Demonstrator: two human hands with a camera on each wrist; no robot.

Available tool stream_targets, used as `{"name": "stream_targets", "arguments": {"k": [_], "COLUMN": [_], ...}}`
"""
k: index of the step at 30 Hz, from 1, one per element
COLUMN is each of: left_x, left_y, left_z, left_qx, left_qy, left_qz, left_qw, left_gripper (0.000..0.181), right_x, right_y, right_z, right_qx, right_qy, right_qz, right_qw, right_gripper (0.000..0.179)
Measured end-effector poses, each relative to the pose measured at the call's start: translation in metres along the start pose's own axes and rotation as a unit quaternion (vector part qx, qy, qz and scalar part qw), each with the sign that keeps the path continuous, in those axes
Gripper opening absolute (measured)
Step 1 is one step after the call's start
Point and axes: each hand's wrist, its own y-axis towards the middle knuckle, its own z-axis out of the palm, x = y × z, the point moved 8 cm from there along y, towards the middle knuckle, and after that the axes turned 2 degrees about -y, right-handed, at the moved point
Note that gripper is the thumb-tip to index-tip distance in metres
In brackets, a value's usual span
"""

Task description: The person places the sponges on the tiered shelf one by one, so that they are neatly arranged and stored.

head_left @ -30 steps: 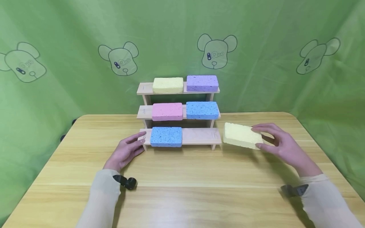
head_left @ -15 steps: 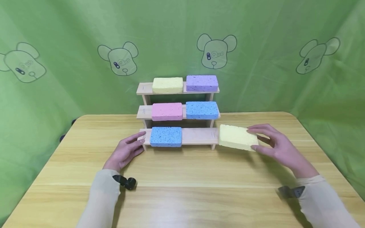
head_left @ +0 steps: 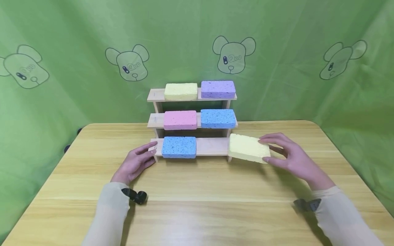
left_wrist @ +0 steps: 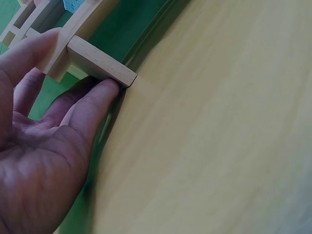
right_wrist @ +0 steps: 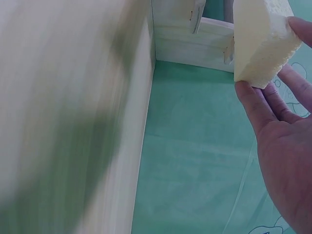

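Observation:
My right hand pinches a pale yellow sponge between thumb and fingers. The sponge is tilted, its left end overlapping the right end of the rack's bottom step in the head view. In the right wrist view, fingertips press the edges of the yellow sponge. My left hand grips the left end of the three-step wooden rack. Up close, the left hand has digits on the step's end and its leg. A blue sponge lies on the bottom step's left part.
On the middle step sit a pink sponge and another blue sponge. The top step bears a second yellow sponge and a purple sponge. A green curtain hangs behind the wooden table.
My right hand has carried the yellow sponge leftward, from beside the rack to over the bottom step's right end. The left hand stays at the rack's left end.

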Motion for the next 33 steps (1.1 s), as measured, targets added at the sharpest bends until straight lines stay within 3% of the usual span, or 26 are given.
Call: {"name": "stream_targets", "arguments": {"k": [25,33], "left_x": [-0.001,0.001], "left_y": [0.002,0.003], "left_z": [0.000,-0.001], "left_qx": [0.010,0.008], "left_qy": [0.011,0.011], "left_qz": [0.004,0.001], "left_qw": [0.9999,0.9999], "left_gripper": [0.054,0.054], "right_x": [0.006,0.003], "right_y": [0.017,0.021], "right_z": [0.025,0.034], "right_qx": [0.024,0.027], "right_qy": [-0.008,-0.014], "right_qz": [-0.006,0.012], "right_qw": [0.9997,0.9995], "right_gripper": [0.048,0.047]}}
